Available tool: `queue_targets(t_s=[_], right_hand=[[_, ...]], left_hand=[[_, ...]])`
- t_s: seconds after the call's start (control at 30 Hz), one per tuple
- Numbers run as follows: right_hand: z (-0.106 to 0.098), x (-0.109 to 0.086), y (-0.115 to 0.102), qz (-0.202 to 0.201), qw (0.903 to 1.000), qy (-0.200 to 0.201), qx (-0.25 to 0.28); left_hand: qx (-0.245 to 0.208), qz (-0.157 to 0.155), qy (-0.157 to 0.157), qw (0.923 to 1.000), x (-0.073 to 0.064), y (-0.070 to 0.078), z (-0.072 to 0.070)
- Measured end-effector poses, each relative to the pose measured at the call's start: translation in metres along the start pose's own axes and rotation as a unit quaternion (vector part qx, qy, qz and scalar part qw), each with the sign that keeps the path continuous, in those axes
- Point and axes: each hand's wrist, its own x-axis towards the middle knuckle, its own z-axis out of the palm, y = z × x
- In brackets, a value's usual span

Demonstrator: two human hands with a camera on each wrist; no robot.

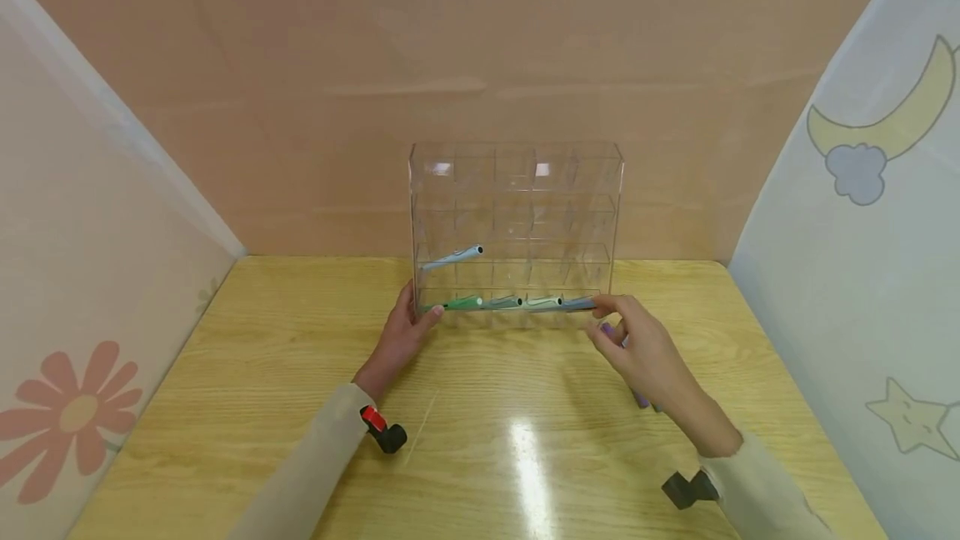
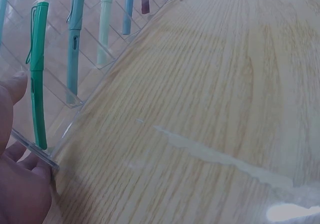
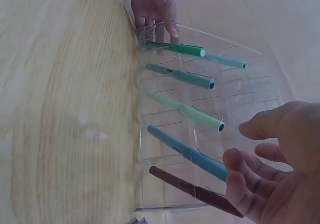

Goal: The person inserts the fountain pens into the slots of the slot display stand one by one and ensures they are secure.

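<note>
A clear acrylic rack (image 1: 515, 190) with many compartments stands upright on the table. My left hand (image 1: 401, 340) grips its lower left corner, thumb in front and fingers behind the side wall. The bottom row holds a green pen (image 2: 37, 69), a teal pen (image 3: 185, 77), a pale green pen (image 3: 192, 114), a blue pen (image 3: 187, 151) and a maroon pen (image 3: 187, 185). A light blue pen (image 1: 453, 257) leans one row higher at the left. My right hand (image 3: 280, 159), thumb and fingers apart, is beside the upper ends of the blue and maroon pens.
Purple pens (image 1: 641, 399) lie on the wooden table (image 1: 480, 407) under the right hand, partly hidden by it. Behind the rack rises an orange-brown backdrop (image 1: 337, 107); patterned side panels (image 1: 847, 273) flank the table.
</note>
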Motion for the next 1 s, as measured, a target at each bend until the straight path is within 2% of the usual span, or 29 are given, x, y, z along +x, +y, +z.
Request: queue_targets(t_s=[0.3,0.5,0.7,1.0], right_hand=[[0.007,-0.01,0.013,0.021,0.9995,0.001,-0.026],[0.012,-0.016,0.023,0.054,0.9981,0.001,-0.028],[0.015,-0.017,0.038,0.082,0.9957,-0.003,-0.044],[0.017,-0.015,0.054,0.105,0.9923,-0.008,-0.066]], left_hand=[[0.002,-0.012,-0.004,0.9999,-0.003,-0.004,-0.001],[-0.008,-0.003,-0.003,1.0,-0.002,-0.006,0.0],[-0.009,0.007,-0.004,0.9999,-0.001,-0.005,0.0],[-0.005,0.001,-0.004,1.0,0.002,-0.005,0.0]])
